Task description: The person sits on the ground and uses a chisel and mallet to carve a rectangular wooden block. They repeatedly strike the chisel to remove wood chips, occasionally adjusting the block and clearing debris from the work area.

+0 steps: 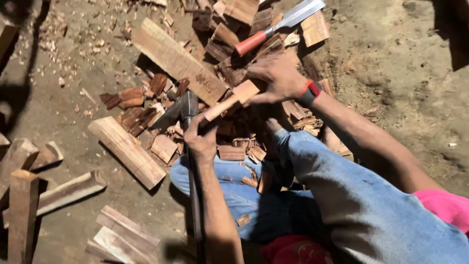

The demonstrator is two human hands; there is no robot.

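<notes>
View from above of a person sitting on bare earth in blue jeans, knees drawn up, working among split wood. The left hand (201, 138) is closed in a fist around a hatchet (181, 108) just below its dark metal head, the long handle running down along the forearm toward the bottom of the frame. The right hand (276, 78), with a red and black wristband, has its fingers curled around the upper end of a small pale wooden block (229, 101), which slants down to the left until its lower end meets the left hand beside the hatchet head. Under both hands lies a heap of reddish wood chips (239, 146). A red-handled chisel (281, 25) lies on the scraps above. Longer planks (128, 150) lie at left
</notes>
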